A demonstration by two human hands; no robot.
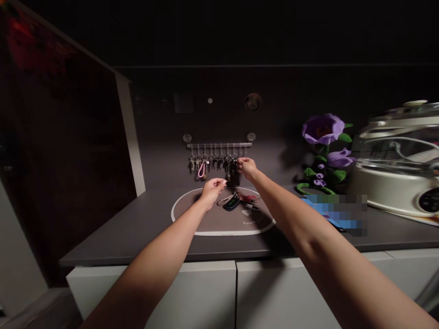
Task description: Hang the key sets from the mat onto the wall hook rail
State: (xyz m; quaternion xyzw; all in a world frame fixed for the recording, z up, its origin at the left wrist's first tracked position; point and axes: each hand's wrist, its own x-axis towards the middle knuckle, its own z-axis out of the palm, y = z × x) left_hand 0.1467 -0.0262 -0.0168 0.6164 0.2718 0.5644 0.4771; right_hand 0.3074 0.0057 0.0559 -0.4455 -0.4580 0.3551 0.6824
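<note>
A clear rail with hooks is fixed to the dark wall, and several keys hang from it in a row. A pink strap hangs among them on the left. At the rail's right end, my right hand is closed with its fingertips at a dark bunch of keys. Lower and to the left, my left hand is pinched above the mat; what it holds, if anything, is hidden. On the oval mat lie a dark key fob, a braided strap and a red item.
Purple crocheted flowers stand to the right on the dark counter. Beside them are a blue flat item, partly blurred, and a large cream appliance with a clear top. White cabinet doors lie below the counter edge.
</note>
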